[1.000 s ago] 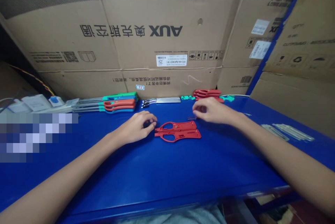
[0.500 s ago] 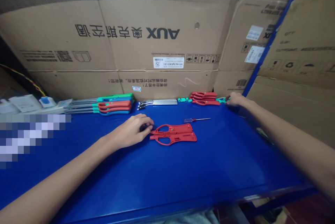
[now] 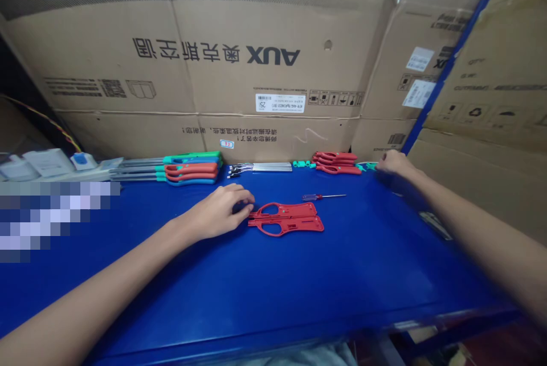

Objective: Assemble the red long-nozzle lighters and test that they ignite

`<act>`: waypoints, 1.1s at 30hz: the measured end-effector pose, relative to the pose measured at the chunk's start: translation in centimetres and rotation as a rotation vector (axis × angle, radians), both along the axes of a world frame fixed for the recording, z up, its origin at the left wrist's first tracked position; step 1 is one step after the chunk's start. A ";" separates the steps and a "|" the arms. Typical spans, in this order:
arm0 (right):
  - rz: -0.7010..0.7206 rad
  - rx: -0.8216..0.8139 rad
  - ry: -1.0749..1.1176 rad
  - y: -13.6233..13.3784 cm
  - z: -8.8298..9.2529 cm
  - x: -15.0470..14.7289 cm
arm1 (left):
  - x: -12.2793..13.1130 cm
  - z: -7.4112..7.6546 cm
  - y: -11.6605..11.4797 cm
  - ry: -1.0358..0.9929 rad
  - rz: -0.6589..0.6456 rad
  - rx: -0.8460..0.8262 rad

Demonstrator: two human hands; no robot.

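A: A big AUX carton (image 3: pixel 213 24), its print upside down, walls off the back of the blue worktop (image 3: pixel 299 286). What's different from a second ago?

B: Mainly the right hand (image 3: pixel 393 162). Back then it was at the screwdriver (image 3: pixel 310 198); now it's at the far right, by the small green pieces (image 3: pixel 370 166) just beyond the stacked red handles (image 3: pixel 337 156). The screwdriver lies free, its clear handle to the left and its shaft pointing right.

A: And half a second ago?

B: The right hand was already at those pieces, so little has changed since.

A: Has the left hand (image 3: pixel 224 209) moved?

B: Hardly. It rests with fingers loosely curled, at the narrow left end of the two red handle halves (image 3: pixel 294 210). They lie side by side, inner faces up, reaching away to its right, with the screwdriver just behind them.

A: Is either hand gripping anything?

B: I can't tell. The left thumb and forefinger are close together, yet whether they pinch that narrow end isn't clear. The right fingertips are too small and blurred to read.

A: What's behind the left hand?

B: Long-stemmed lighters (image 3: pixel 192 169) piled near the carton, then silver tubes (image 3: pixel 273 167) to their right.
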State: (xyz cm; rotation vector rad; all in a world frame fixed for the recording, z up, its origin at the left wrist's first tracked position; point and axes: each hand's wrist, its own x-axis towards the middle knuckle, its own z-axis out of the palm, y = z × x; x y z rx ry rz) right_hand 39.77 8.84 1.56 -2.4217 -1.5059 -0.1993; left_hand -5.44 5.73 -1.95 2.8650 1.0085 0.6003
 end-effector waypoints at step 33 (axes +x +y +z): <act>1.312 0.280 0.035 -9.4 -4.2 -20.1 | 2.1 -0.8 -2.3 -0.106 -0.137 -0.007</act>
